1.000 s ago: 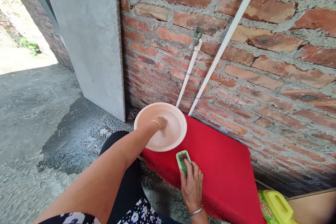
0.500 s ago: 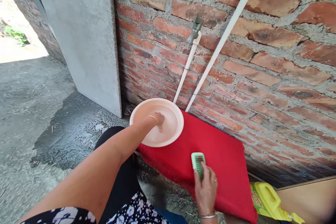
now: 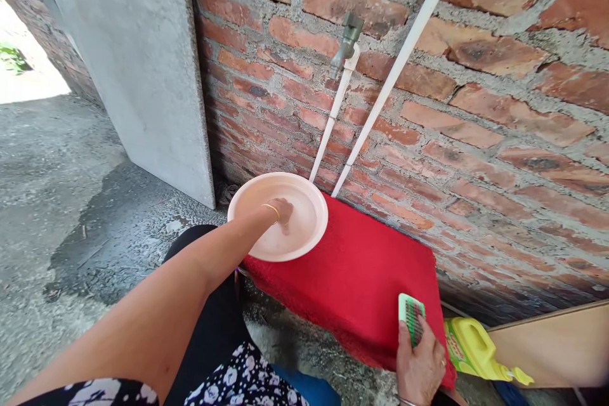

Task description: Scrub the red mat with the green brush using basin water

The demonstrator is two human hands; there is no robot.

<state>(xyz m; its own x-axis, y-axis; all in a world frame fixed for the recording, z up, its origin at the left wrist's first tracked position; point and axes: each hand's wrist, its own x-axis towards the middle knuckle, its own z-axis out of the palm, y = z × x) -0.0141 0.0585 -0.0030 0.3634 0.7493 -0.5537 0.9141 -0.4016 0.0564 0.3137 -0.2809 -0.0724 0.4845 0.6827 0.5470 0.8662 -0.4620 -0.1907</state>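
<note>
My left hand (image 3: pixel 282 210) reaches down into a pale pink basin (image 3: pixel 240 247) of cloudy water. Its fingertips dip below the surface, so whether they grip anything is hidden. The basin sits on the left end of a bench or low table covered by a red cloth (image 3: pixel 361 266). Toward the cloth's right end, my right hand (image 3: pixel 421 358) is closed round a green scrub brush (image 3: pixel 410 316) with a pale rim and dark rows on its upper face. The brush is at the cloth, close to its right edge.
A brick wall (image 3: pixel 457 127) with a tap (image 3: pixel 347 41) and two white pipes stands behind the cloth. A grey slab (image 3: pixel 137 57) leans at left above wet concrete floor (image 3: pixel 114 241). Right of the cloth are a yellow bottle (image 3: pixel 476 346) and a tan board (image 3: pixel 552 342).
My right hand has moved the scrub brush rightward and nearer me across the red cloth. My left hand stays in the basin. The view has shifted slightly.
</note>
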